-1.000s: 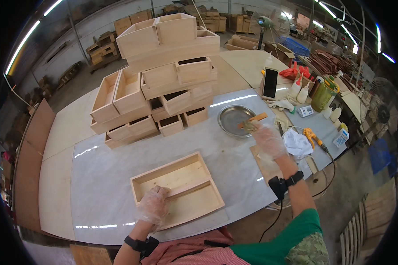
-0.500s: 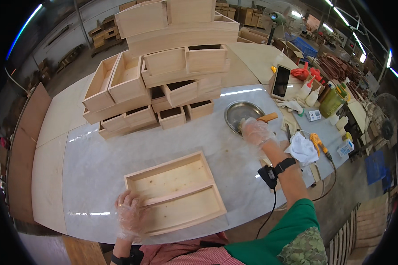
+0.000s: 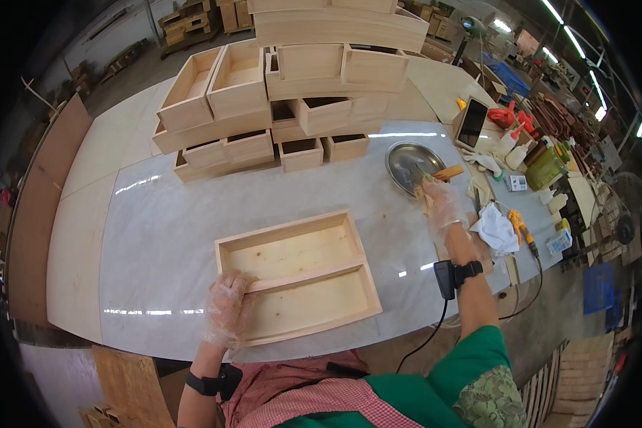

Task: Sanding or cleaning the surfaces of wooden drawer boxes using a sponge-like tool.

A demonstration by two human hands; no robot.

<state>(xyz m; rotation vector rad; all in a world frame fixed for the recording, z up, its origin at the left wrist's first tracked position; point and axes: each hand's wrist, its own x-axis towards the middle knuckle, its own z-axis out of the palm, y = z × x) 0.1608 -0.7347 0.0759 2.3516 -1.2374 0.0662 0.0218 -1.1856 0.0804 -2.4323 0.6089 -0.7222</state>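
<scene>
A two-compartment wooden box (image 3: pixel 303 272), pale and unpainted, lies with its open side up near the table's front edge. My left hand (image 3: pixel 228 307), in a clear plastic glove, is closed on its left end by the middle divider. My gloved right hand (image 3: pixel 446 205) is at the near rim of a round metal dish (image 3: pixel 394 162), its fingers closed around what looks like a crumpled tan cloth (image 3: pixel 426 194). A tool's wooden handle (image 3: pixel 448 172) sticks out over the dish's right rim, just beyond my fingers. The dish's contents are hard to make out.
Stacked wooden boxes (image 3: pixel 307 107) stand at the back of the grey table (image 3: pixel 171 228). To the right are a phone (image 3: pixel 472 123), squeeze bottles (image 3: pixel 508 143), a green jug (image 3: pixel 546 170), a white cloth (image 3: pixel 496 230) and an orange-handled corded tool (image 3: pixel 518 227).
My right hand has drawn back from inside the dish to its near rim, and tan material now shows in its fingers. My left hand stays on the box. The whole view has shifted.
</scene>
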